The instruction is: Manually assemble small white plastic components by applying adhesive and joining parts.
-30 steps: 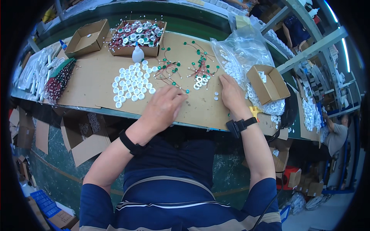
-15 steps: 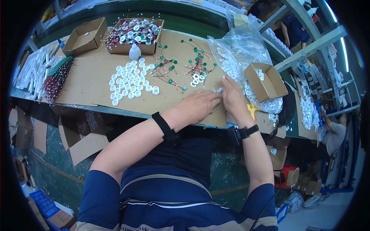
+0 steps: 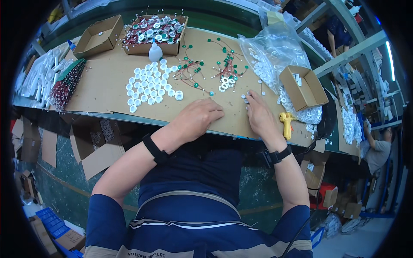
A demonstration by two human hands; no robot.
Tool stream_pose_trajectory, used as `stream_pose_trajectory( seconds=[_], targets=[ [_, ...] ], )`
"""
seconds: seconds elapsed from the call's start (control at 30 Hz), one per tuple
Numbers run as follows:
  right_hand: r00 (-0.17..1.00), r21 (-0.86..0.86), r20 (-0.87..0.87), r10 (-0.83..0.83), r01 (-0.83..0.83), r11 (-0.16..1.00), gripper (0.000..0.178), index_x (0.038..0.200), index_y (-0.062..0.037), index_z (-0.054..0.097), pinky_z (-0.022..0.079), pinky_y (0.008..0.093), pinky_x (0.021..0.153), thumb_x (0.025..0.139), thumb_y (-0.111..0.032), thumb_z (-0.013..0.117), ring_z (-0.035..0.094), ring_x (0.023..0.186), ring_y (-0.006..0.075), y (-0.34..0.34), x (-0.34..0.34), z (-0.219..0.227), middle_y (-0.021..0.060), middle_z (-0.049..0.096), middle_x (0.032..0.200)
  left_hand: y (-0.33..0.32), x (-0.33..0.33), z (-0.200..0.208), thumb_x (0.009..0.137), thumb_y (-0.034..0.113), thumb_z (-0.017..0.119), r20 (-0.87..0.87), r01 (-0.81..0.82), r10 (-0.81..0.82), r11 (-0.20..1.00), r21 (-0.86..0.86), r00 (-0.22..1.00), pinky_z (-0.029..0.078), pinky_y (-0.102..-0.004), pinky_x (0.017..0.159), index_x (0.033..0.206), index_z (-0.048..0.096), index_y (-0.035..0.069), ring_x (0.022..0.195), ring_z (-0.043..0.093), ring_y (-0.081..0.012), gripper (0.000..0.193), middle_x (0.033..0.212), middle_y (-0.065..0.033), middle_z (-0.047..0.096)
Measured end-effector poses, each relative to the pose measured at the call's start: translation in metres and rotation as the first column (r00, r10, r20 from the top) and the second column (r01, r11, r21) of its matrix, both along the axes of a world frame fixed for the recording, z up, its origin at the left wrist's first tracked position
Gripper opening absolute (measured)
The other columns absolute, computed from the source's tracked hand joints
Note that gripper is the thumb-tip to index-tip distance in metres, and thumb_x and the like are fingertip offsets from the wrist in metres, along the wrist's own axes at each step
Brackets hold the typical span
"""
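My left hand (image 3: 198, 119) rests low over the cardboard-covered bench near its front edge, fingers bent and close together. What its fingertips hold, if anything, is hidden. To the right, my right hand (image 3: 261, 117) lies palm down with its fingers stretched forward. Beside those fingertips are several small white pieces (image 3: 244, 96). Ahead of my left hand sits a spread group of round white caps (image 3: 148, 84). Farther off lie two loose clusters of red wires with green discs (image 3: 189, 71), and white rings (image 3: 224, 86) rest at the near end of the right-hand cluster.
A yellow glue gun (image 3: 286, 124) lies right of my right hand. Behind it are an open cardboard box (image 3: 303, 92) and a clear bag of white parts (image 3: 275, 51). A full box of wired discs (image 3: 152, 32) and a white squeeze bottle (image 3: 155, 53) stand at the back.
My hands have drawn apart; the left one moved left, away from the small white pieces. The glue gun now shows fully beside my right hand. The view has shifted slightly.
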State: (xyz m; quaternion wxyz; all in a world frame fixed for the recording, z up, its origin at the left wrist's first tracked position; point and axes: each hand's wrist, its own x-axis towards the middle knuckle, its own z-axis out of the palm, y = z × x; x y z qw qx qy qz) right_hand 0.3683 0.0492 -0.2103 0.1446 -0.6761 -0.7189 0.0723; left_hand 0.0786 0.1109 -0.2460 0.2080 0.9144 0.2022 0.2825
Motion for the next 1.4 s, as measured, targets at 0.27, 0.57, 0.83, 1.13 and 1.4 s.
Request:
stream_pose_trajectory(
  seconds=[0.27, 0.57, 0.83, 1.13, 1.4],
  targets=[
    [0.985, 0.126, 0.115, -0.130, 0.116, 0.985, 0.041, 0.150, 0.0012, 0.069, 0.050, 0.0506, 0.127, 0.110, -0.007, 0.063, 0.059, 0.152, 0.0445, 0.002, 0.015, 0.001, 0.0242, 0.063, 0.163, -0.003, 0.000, -0.004, 0.099, 0.003, 0.072, 0.145, -0.063, 0.061, 0.998, 0.011, 0.988, 0.056, -0.0465, 0.107, 0.118, 0.083, 0.004, 0.120, 0.071, -0.0324, 0.021, 0.120, -0.0085, 0.079],
    [0.999, 0.165, 0.028, -0.028, 0.023, 0.986, 0.037, 0.143, -0.0003, 0.074, 0.055, 0.0492, 0.119, 0.106, -0.004, 0.069, 0.069, 0.137, 0.0428, -0.011, -0.001, -0.005, 0.0209, 0.074, 0.147, 0.000, -0.001, -0.005, 0.098, 0.004, 0.076, 0.151, -0.114, 0.117, 0.993, -0.025, 0.982, 0.056, -0.0462, 0.107, 0.117, 0.083, 0.004, 0.118, 0.071, -0.0324, 0.020, 0.117, -0.0095, 0.079],
    [0.999, 0.200, 0.034, 0.027, -0.033, 0.979, 0.016, 0.117, -0.0026, 0.084, 0.061, 0.0485, 0.098, 0.102, -0.007, 0.077, 0.076, 0.112, 0.0391, -0.024, -0.017, 0.008, 0.0159, 0.080, 0.118, -0.003, 0.000, -0.002, 0.098, 0.004, 0.077, 0.173, -0.193, 0.200, 0.979, -0.059, 0.964, 0.057, -0.0480, 0.106, 0.119, 0.083, 0.004, 0.116, 0.071, -0.0349, 0.021, 0.115, -0.0115, 0.079],
    [0.996, 0.222, -0.026, 0.088, -0.080, 0.972, 0.015, 0.115, -0.0013, 0.081, 0.061, 0.0466, 0.094, 0.101, -0.005, 0.080, 0.075, 0.108, 0.0385, -0.021, -0.019, -0.007, 0.0160, 0.078, 0.111, 0.002, -0.003, 0.003, 0.092, 0.000, 0.080, 0.122, -0.157, 0.178, 0.973, -0.169, 0.976, 0.057, -0.0484, 0.110, 0.131, 0.082, 0.006, 0.119, 0.072, -0.0364, 0.040, 0.123, -0.0134, 0.082],
    [0.971, 0.336, 0.192, 0.145, -0.204, 0.920, 0.014, 0.116, -0.0046, 0.076, 0.061, 0.0464, 0.088, 0.102, -0.007, 0.080, 0.074, 0.098, 0.0383, -0.010, -0.019, -0.015, 0.0150, 0.073, 0.103, 0.006, -0.003, 0.002, 0.093, 0.001, 0.081, 0.109, -0.128, 0.152, 0.971, -0.200, 0.982, 0.057, -0.0479, 0.109, 0.132, 0.083, 0.007, 0.116, 0.073, -0.0361, 0.039, 0.118, -0.0142, 0.083]
  ],
)
